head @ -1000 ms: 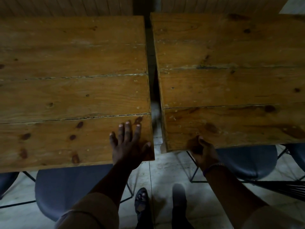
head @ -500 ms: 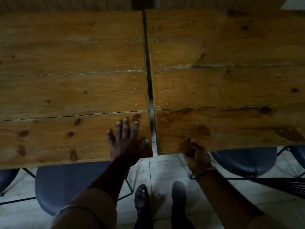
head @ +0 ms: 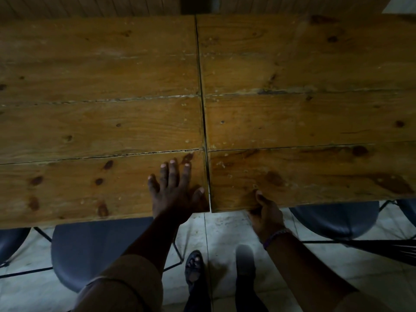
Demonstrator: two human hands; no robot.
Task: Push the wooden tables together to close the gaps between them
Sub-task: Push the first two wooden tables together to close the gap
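Note:
Two plank-topped wooden tables stand side by side. The left table [head: 90, 122] and the right table [head: 315, 118] meet along a thin dark seam [head: 203, 122] with almost no space between them. My left hand [head: 174, 190] lies flat, fingers spread, on the left table's near right corner. My right hand [head: 264, 212] grips the near edge of the right table close to its left corner, thumb on top and fingers underneath.
Dark blue chairs sit tucked under the near edges: one under the left table [head: 96, 251], one under the right table [head: 333, 217]. My feet [head: 195, 266] stand on pale floor tiles. A wood-panelled wall [head: 90, 5] runs behind the tables.
The right table has slid left against the left table, and the wide gap has shrunk to a thin seam. My right hand moved left with its edge; the left hand stayed flat.

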